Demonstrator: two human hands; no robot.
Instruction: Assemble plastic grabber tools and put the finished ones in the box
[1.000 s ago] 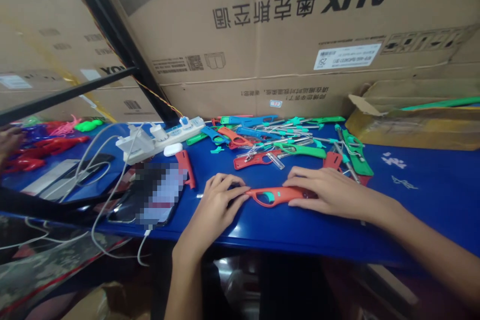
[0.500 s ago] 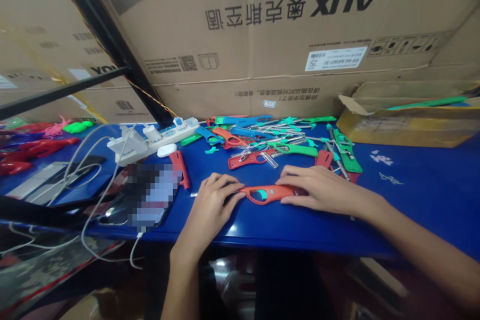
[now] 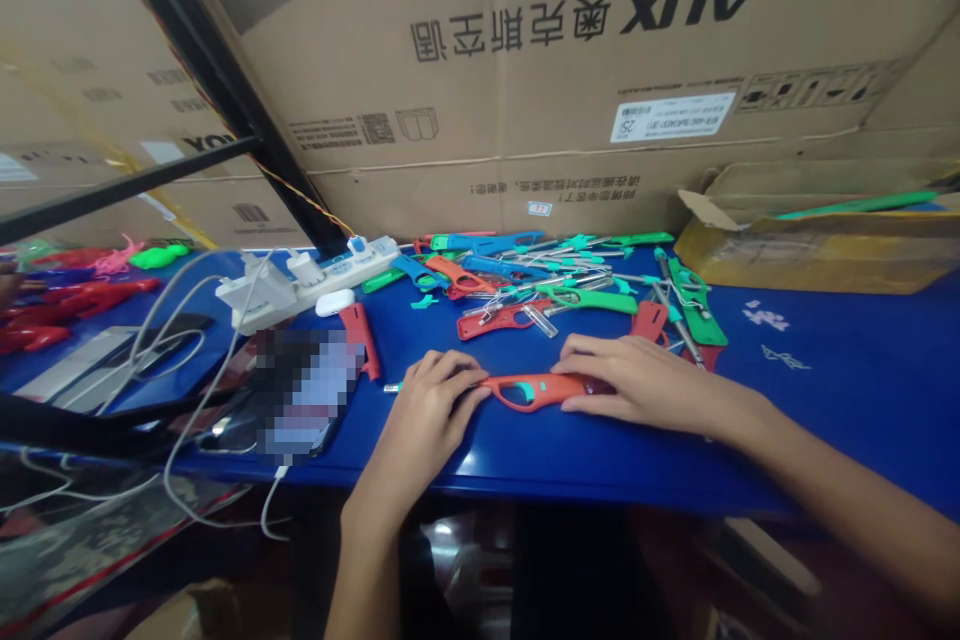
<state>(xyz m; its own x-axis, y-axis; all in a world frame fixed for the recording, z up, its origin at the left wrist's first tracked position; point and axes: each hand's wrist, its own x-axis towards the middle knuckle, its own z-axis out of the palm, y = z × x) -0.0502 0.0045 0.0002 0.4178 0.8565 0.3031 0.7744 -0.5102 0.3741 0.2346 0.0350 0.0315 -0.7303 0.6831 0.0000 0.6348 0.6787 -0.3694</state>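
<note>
An orange gas lighter [image 3: 536, 392] with a teal trigger lies sideways low over the blue table, held between both hands. My left hand [image 3: 430, 412] grips its nozzle end, and the metal tip pokes out left of the fingers. Around the handle's right end closes my right hand [image 3: 637, 382], thumb below and fingers above. Behind the hands spreads a heap of lighter parts: a red casing half [image 3: 499, 320], a green casing [image 3: 589, 300], blue casings and metal tubes with teal pieces. By the right hand's knuckles lies another red casing piece [image 3: 649, 322].
A phone [image 3: 311, 400] with a cable lies left of my left hand, near a white power strip [image 3: 341, 270] with plugs. An open carton [image 3: 817, 255] stands at the back right. White scraps [image 3: 765, 317] lie before it. A black metal frame [image 3: 225, 80] rises on the left.
Both hands keep hold of the orange lighter in almost the same place. The teal part by the metal tip shows a little more beside my left hand.
</note>
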